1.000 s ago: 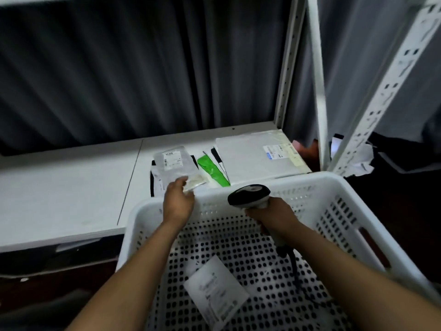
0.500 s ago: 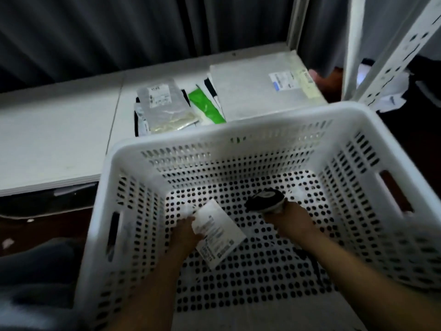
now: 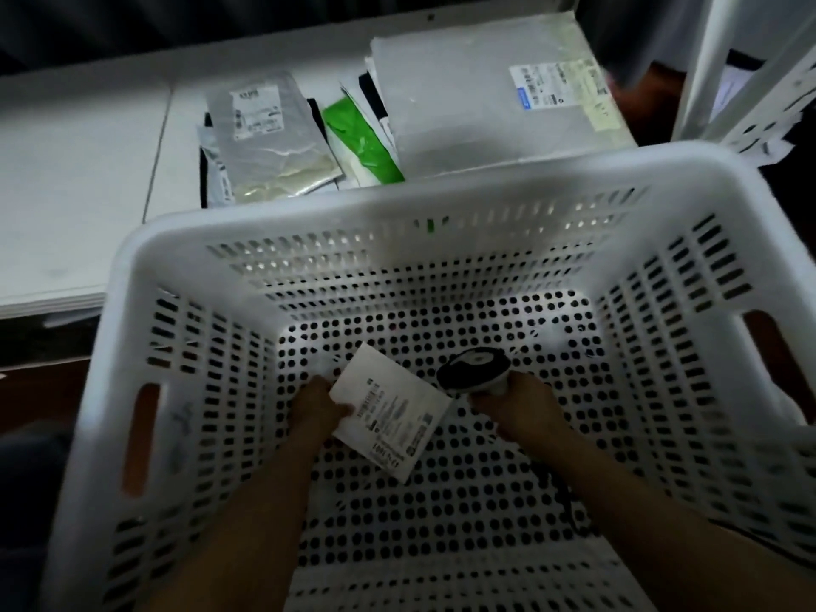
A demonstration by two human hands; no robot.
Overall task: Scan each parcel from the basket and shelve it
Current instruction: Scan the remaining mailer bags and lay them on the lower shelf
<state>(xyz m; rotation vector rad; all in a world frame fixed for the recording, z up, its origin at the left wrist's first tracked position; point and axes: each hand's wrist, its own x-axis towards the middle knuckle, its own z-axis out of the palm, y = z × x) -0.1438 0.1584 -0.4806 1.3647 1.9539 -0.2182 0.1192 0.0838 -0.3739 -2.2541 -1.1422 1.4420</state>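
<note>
We pinch the small white labelled parcel (image 3: pixel 391 410) by its left edge in our left hand (image 3: pixel 315 410), label up, low inside the white perforated basket (image 3: pixel 397 205). Just right of it, our right hand (image 3: pixel 516 404) grips a barcode scanner (image 3: pixel 472 368), its black head beside the parcel's right corner. Beyond both hands, past the basket's far rim, a clear bag (image 3: pixel 269 134), a green packet (image 3: pixel 357 143) and a large white mailer (image 3: pixel 485 103) lie on the shelf (image 3: pixel 79 170).
</note>
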